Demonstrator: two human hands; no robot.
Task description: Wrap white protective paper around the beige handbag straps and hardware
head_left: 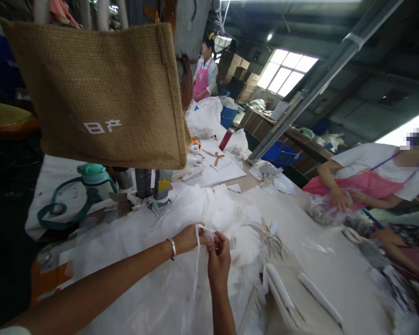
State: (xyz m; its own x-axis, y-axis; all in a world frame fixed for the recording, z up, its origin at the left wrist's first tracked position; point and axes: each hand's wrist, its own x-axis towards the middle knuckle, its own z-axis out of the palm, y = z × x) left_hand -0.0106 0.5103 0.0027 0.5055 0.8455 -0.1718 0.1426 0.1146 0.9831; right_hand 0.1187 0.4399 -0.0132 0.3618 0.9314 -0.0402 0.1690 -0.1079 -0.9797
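My left hand, with a silver bracelet at the wrist, and my right hand meet over a heap of thin white fabric on the table. Both pinch a narrow white strap that loops between the fingers and hangs down toward me. The fingers of both hands are closed around it. Flat white pieces with padded handles lie just to the right of my right hand.
A brown jute bag with white print hangs at the upper left. Beneath it stand a teal bottle with a strap and some cups. At the right a person in a pink apron handles bagged items; another stands far back.
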